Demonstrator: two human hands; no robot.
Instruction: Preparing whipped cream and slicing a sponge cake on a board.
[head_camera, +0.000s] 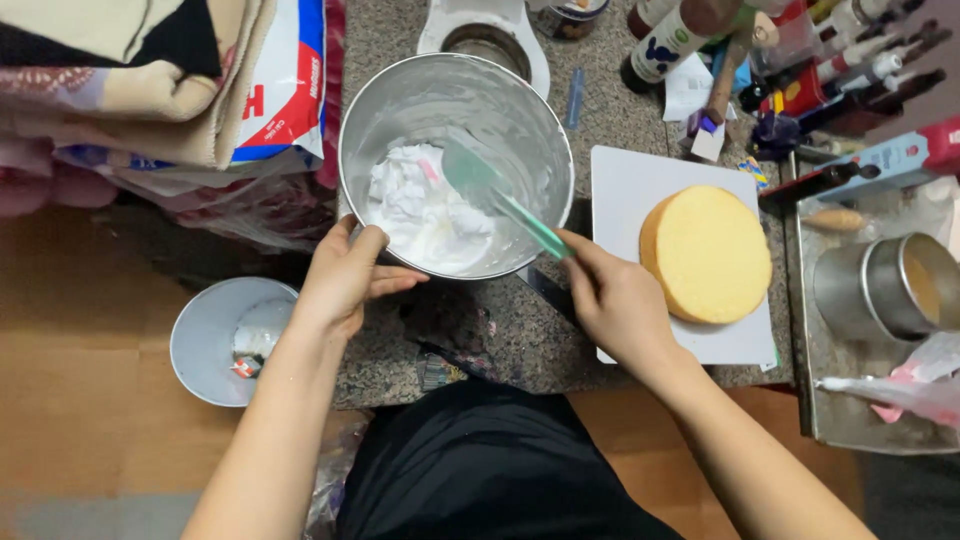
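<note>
The left hand (345, 275) clamps its grip on the near rim of the metal bowl (520, 110) on the worktop (520, 340). The right hand (615, 300) holds the green spatula (490, 190), blade in the white cream (425, 215). Best to keep the bowl steady and scrape along the wall, gathering cream.

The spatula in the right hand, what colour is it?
Translucent green spatula, seen in the head view.

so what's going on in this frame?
A person is working white cream in a steel mixing bowl on a granite counter. The left hand grips the bowl's near rim; the right hand holds a green spatula whose blade is in the cream. A bare yellow sponge cake sits on a white board to the right, untouched.
</note>
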